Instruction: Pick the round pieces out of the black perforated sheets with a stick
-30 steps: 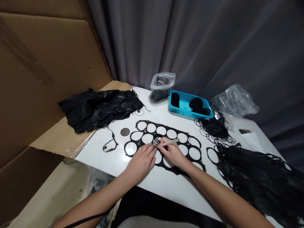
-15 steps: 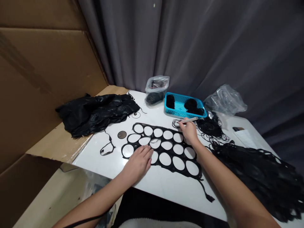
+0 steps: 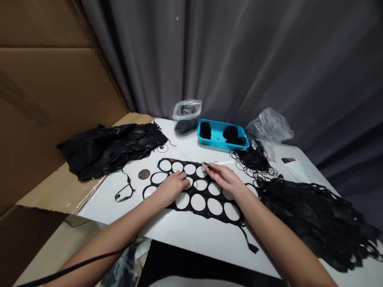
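In the head view, a perforated black sheet [image 3: 206, 195] lies at six o'clock. At its nine, the left hand [image 3: 172, 187] touches it, grip unclear; at its two, the right hand [image 3: 224, 176] pinches a slim white tool [image 3: 224, 162].

A curtain [image 3: 191, 52] hung in folds behind the table [image 3: 185, 228]. Cardboard [image 3: 44, 87] stood upright along the left. Toward the right, a bag [image 3: 269, 125] lay crumpled by the table's far edge, with paper [image 3: 299, 173] lying nearer.
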Tool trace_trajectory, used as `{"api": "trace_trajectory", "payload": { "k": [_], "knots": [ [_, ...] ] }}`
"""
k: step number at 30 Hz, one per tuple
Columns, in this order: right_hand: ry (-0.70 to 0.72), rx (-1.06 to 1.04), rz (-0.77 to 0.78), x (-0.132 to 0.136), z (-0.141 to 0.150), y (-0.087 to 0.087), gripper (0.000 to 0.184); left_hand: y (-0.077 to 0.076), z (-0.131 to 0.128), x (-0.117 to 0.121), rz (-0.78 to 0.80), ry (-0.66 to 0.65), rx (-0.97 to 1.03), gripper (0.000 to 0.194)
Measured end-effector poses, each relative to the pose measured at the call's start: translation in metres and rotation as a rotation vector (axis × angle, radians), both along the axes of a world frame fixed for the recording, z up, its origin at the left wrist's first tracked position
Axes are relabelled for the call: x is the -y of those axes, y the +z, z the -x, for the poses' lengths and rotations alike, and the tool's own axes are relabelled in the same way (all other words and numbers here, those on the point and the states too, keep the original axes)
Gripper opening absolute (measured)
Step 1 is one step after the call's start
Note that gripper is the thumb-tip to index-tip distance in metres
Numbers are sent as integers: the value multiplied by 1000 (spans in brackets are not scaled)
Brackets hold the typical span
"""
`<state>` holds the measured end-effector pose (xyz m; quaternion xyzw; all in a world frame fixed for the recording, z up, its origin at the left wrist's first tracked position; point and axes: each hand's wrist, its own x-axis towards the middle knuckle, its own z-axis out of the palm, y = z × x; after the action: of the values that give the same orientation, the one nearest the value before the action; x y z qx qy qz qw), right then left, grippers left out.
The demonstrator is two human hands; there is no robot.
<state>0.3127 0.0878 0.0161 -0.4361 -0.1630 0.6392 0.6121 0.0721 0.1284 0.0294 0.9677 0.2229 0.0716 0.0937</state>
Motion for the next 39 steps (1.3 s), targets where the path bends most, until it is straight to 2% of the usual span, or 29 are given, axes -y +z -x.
{"api": "trace_trajectory", "payload": {
  "k": [3,7,9,14,17,19,21,23,28,31,33,36,39],
  "knots": [
    [91,-57,-46,3,9,3,29,-5,-2,-10,-15,-55,7,14],
    [339,94,-113,8,24,9,33,-8,-3,-19,-4,-66,48,12],
    [415,202,-147,9,31,12,34,-6,-3,-21,21,-59,90,11],
    [572,441,-193,5,41,11,38,-2,-2,-18,98,40,237,9],
    [636,452,-152,0,42,8,39,-8,3,-10,133,120,304,10],
    [629,376,-117,-2,38,7,42,-15,10,-3,152,136,317,23],
    [597,284,-77,-4,29,7,40,-23,17,3,150,118,291,48],
    [508,199,-55,-4,14,6,37,-28,24,7,133,103,242,65],
    [37,57,-63,-3,-35,1,24,-34,33,7,90,80,163,73],
    [-142,108,6,3,-51,3,19,-31,30,8,35,100,180,68],
    [-134,177,16,9,-47,6,22,-27,23,15,-20,118,224,58],
    [12,310,-26,21,-22,7,30,-22,14,32,-47,26,242,45],
    [155,531,-59,33,10,3,36,-25,10,48,-25,-49,214,42]
  ]
}}
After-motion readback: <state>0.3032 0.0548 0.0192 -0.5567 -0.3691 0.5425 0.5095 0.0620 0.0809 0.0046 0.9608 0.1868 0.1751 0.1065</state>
